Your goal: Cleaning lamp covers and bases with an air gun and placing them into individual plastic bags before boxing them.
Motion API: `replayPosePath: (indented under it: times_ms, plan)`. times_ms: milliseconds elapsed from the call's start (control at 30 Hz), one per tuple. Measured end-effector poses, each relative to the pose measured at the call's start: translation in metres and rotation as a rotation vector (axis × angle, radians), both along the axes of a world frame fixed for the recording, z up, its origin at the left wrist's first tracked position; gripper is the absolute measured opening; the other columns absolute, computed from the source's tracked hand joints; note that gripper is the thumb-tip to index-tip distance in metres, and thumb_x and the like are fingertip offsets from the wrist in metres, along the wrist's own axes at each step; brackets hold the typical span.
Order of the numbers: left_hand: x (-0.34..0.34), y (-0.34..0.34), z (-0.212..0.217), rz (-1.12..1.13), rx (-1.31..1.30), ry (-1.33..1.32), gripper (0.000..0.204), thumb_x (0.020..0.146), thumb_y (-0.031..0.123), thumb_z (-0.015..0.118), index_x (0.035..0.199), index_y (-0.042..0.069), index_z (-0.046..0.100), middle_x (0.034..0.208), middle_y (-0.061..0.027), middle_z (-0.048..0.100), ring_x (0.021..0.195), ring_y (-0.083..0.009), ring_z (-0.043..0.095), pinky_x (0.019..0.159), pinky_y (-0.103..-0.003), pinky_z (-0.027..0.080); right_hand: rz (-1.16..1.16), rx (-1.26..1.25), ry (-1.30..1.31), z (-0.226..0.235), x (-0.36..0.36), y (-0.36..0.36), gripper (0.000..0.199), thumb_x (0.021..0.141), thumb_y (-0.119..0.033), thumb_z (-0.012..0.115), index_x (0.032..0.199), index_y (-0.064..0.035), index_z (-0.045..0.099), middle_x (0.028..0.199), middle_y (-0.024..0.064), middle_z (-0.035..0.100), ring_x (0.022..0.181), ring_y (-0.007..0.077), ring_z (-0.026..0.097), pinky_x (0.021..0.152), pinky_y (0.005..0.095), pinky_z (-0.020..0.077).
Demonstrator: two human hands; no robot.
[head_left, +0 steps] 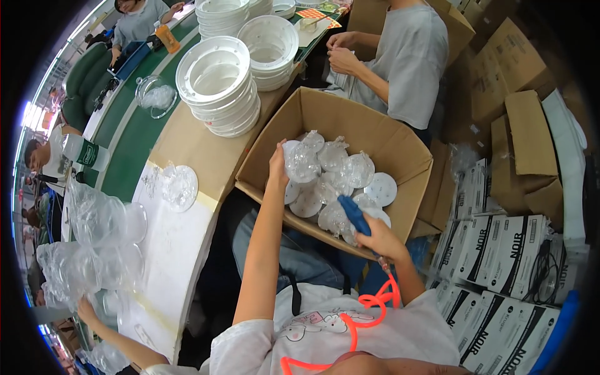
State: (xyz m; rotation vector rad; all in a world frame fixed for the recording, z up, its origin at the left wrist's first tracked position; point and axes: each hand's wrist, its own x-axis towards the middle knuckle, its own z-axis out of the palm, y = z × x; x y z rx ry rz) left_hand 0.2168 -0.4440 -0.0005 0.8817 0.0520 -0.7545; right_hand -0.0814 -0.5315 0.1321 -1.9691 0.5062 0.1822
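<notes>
The right hand point(379, 240) grips a blue air-blow gun point(354, 214) trailing an orange coiled hose point(369, 312). Further in, the left hand point(278, 170) pinches a bagged clear disc point(301, 162) inside the cardboard box point(400, 150). Beyond it, white ring stacks point(217, 84) stand on the counter point(187, 147).

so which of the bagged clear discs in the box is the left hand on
The left hand grips the bagged clear disc at the pile's upper-left edge, tilted up against the fingers. The other discs lie loose in the cardboard box, untouched by it.
</notes>
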Motion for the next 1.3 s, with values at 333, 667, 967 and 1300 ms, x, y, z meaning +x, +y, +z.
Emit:
replayPosePath:
  times_ms: [333, 667, 967, 1300]
  plan:
    - [0.000, 0.002, -0.003, -0.011, 0.034, -0.002, 0.040, 0.093, 0.030, 0.034, 0.124, 0.005, 0.039, 0.113, -0.0122, 0.051, 0.101, -0.0251, 0.052, 0.087, -0.039, 0.043, -0.023, 0.080, -0.036, -0.013, -0.003, -0.001, 0.037, 0.073, -0.019, 0.056, 0.103, 0.0012, 0.047, 0.060, 0.0165, 0.056, 0.052, 0.0282, 0.057, 0.052, 0.0342, 0.0439]
    - [-0.004, 0.002, -0.005, -0.035, 0.029, 0.004, 0.036, 0.092, 0.025, 0.035, 0.121, 0.004, 0.043, 0.109, -0.0132, 0.054, 0.097, -0.0252, 0.054, 0.085, -0.038, 0.045, 0.067, 0.037, -0.073, -0.002, 0.007, 0.007, 0.043, 0.072, -0.015, 0.057, 0.108, 0.0050, 0.046, 0.065, 0.0161, 0.059, 0.058, 0.0221, 0.060, 0.057, 0.0311, 0.0458]
    - [-0.005, 0.005, 0.000, -0.050, 0.112, -0.092, 0.035, 0.092, 0.022, 0.035, 0.120, 0.004, 0.045, 0.108, -0.0122, 0.054, 0.095, -0.0233, 0.055, 0.083, -0.035, 0.046, -0.026, 0.027, -0.073, -0.005, 0.017, 0.013, 0.036, 0.071, -0.020, 0.057, 0.099, 0.0015, 0.048, 0.064, 0.0216, 0.055, 0.058, 0.0365, 0.056, 0.054, 0.0392, 0.0428]
    - [-0.006, 0.006, 0.000, 0.011, 0.104, -0.160, 0.035, 0.092, 0.026, 0.039, 0.118, 0.004, 0.048, 0.107, -0.0089, 0.056, 0.094, -0.0185, 0.056, 0.081, -0.031, 0.046, -0.094, 0.156, -0.063, -0.004, 0.004, 0.000, 0.037, 0.073, -0.014, 0.055, 0.107, 0.0000, 0.048, 0.058, 0.0098, 0.057, 0.051, 0.0166, 0.058, 0.050, 0.0300, 0.0445]
